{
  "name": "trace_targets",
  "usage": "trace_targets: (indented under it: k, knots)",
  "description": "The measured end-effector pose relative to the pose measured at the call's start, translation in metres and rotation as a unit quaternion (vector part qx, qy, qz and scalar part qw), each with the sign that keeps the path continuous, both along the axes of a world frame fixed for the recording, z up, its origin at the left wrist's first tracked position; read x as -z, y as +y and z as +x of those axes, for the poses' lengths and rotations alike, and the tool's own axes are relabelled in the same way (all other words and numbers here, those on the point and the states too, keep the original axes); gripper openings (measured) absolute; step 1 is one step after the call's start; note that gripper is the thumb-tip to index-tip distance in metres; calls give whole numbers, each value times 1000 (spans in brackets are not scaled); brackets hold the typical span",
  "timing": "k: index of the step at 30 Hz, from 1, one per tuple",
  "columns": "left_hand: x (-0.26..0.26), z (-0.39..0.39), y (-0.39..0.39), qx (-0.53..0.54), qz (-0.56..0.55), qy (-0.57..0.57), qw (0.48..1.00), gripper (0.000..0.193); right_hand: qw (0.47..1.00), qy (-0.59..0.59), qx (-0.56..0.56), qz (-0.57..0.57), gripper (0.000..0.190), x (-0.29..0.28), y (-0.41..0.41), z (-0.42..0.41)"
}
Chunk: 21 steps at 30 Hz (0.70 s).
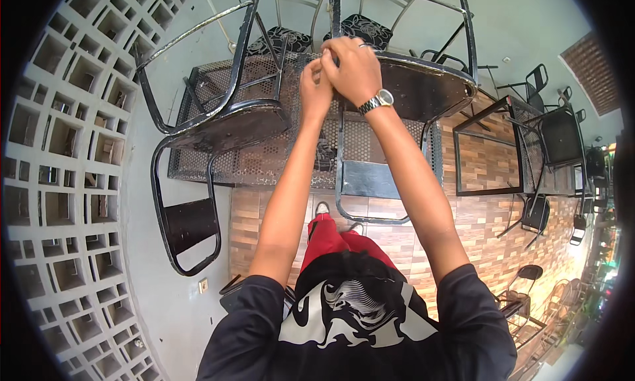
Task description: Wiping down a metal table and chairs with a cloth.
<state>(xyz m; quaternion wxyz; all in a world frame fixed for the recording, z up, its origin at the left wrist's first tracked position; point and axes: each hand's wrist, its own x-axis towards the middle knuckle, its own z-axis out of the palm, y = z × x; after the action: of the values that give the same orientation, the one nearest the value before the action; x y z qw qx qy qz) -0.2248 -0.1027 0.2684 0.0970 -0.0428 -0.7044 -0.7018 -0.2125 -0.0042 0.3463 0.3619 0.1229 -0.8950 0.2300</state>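
My left hand (pixel 315 86) and my right hand (pixel 353 68) meet in front of me, over the far part of a perforated metal table (pixel 263 170). The fingers of both are bent and touch or nearly touch; whether something small is between them cannot be seen. A wristwatch is on my right wrist. Just behind the right fingertips rises a black metal leg of an upturned chair (pixel 421 91), whose seat rests on the table and whose backrest hangs below the near edge. Another upturned black chair (pixel 233 125) sits on the left part of the table, its backrest hanging down beside the wall.
Two chairs with black patterned cushions (pixel 367 31) stand beyond the table. At right are a black-framed table (pixel 516 148) and more black chairs (pixel 536 212) on the wood-patterned floor (pixel 481 232). A white block lattice wall (pixel 64 182) runs along the left. A dark object lies low by the wall.
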Motion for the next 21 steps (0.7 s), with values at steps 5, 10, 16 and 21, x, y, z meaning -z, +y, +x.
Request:
trace_targets:
  k: [5,10,16,21]
  knots:
    - [11,-62,32,-11,-102,-59,993,59,952,-235,162,107,40,-1,27,-41]
    - [14,-86,47,-25,-90,-56,994,52,953,-192,183,149,39,5,31,-42]
    - [-7,-80,65,-75,6,44,996,45,960,-158,206,100,36,-25,43,-25]
    - [-72,-66,72,-57,-41,91,993,47,972,-91,211,45,34,-58,76,-21]
